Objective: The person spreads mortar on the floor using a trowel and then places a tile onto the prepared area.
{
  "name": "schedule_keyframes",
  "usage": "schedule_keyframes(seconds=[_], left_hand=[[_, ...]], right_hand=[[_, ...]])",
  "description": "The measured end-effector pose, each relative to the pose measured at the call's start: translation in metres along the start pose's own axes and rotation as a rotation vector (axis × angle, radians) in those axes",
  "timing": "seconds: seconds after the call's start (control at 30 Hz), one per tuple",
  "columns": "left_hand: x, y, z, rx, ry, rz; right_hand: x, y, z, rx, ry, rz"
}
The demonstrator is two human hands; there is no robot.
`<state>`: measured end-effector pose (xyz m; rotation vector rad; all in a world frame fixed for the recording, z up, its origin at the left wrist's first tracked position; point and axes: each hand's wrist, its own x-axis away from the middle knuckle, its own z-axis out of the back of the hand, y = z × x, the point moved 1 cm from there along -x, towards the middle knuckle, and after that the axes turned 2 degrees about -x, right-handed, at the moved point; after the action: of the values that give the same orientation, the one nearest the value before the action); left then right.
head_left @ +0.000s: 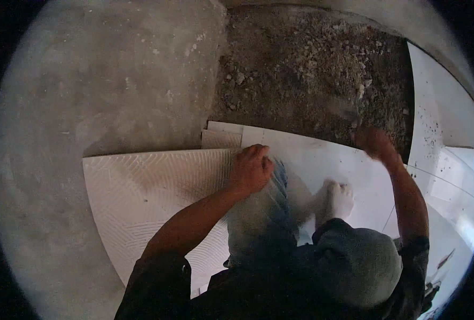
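Note:
My left hand (pixel 251 169) is closed over the upper right corner of a large tile (pixel 141 197). This tile stands on edge against my leg, its pale back covered in combed ridges. My right hand (pixel 375 143) is curled into a fist at the boundary between the white floor tiles (pixel 301 146) and the rough soil (pixel 311 69). Motion smears it, and a faint grey blur shows just beyond its fingers. What it holds cannot be made out.
A bare grey cement wall (pixel 119 80) fills the left side. A bare foot (pixel 337 200) rests on the white tiles, beside a bent knee in jeans (pixel 263 213). More white tiles (pixel 434 112) with dark crumbs line the right. Behind the ridged tile shows a smaller tile piece (pixel 221 138).

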<state>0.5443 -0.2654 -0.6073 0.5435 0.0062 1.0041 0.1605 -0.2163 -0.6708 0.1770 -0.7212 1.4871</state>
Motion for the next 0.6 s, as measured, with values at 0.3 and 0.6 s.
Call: schedule_keyframes(seconds=[0.3, 0.6], left_hand=[[-0.121, -0.053, -0.003, -0.179, -0.173, 0.336], [-0.156, -0.162, 0.005, -0.208, -0.951, 0.226]], right_hand=[[0.037, -0.039, -0.028, -0.350, 0.098, -0.168], [0.034, -0.036, -0.052, -0.522, 0.052, -0.110]])
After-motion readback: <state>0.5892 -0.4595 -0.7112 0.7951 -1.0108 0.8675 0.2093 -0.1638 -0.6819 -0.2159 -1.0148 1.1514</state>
